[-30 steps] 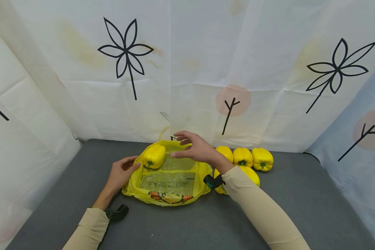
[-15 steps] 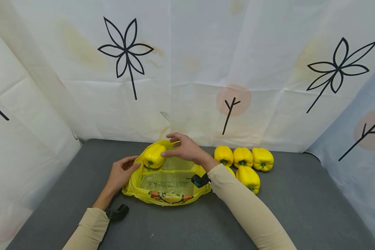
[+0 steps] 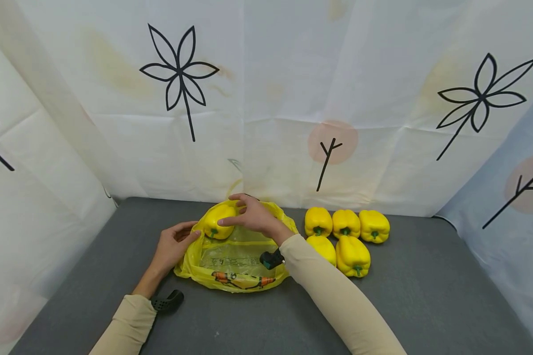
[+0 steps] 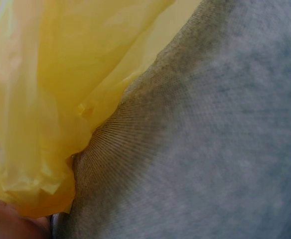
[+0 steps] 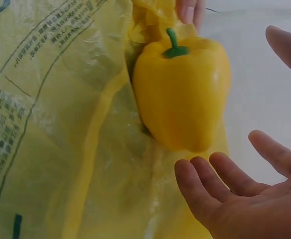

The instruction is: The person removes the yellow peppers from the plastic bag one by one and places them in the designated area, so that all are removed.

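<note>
A yellow plastic bag (image 3: 244, 283) lies with its mouth spread on the dark tabletop. Inside its left end sits one yellow bell pepper (image 3: 214, 220) with a green stem. The left hand (image 3: 171, 246) pinches the bag's left rim between thumb and fingers. Over the bag, the right hand (image 3: 256, 217) reaches toward the pepper, fingers spread. The right wrist view shows a small gap between this pepper (image 5: 183, 94) and the fingertips (image 5: 185, 169). Crumpled bag film (image 4: 46, 114) fills much of the left wrist view and hides most of the left hand.
Right of the bag, several more yellow bell peppers stand in two rows, among them a front one (image 3: 353, 256) and a back right one (image 3: 374, 227). The dark grey table (image 3: 431, 296) meets white printed cloth (image 3: 266, 148) at the back and sides.
The right hand has moved left across the bag, closer to the pepper inside, uncovering the peppers at the right. The left hand stays at the bag's rim.
</note>
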{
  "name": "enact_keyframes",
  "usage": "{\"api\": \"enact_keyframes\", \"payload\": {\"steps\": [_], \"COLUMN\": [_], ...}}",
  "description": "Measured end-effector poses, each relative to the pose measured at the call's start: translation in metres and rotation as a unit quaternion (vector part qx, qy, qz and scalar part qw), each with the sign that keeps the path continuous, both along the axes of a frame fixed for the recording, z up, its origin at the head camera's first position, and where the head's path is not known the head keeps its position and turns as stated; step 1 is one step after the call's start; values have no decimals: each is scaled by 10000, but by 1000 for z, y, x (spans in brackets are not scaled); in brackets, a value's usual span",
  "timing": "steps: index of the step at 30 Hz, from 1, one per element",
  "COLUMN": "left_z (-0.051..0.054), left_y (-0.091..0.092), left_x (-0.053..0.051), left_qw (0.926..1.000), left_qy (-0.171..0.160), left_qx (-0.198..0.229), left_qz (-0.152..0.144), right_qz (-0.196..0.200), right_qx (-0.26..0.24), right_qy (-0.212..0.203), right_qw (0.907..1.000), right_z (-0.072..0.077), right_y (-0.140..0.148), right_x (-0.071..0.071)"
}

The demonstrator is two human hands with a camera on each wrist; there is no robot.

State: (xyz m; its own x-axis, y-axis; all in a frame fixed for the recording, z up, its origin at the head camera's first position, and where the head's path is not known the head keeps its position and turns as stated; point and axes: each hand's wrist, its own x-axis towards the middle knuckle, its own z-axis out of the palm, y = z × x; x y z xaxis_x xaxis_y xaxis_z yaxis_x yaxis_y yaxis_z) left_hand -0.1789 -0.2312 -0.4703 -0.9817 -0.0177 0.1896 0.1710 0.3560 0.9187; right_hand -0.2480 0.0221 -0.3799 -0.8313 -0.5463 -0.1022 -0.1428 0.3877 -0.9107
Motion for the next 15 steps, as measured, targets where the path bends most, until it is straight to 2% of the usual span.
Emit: {"api": "enact_keyframes", "payload": {"steps": [15], "left_z": [0], "left_y": [-1], "left_x": [0], "left_qw": [10000], "left_qy": [73], "left_qx": [-13], "left_qz": [-63], "right_qz": [-285], "right_qx": [25], "right_qy": [-108], "right_qw": [9995], "right_z": [-12], "right_y": [-15], "right_x": [3]}}
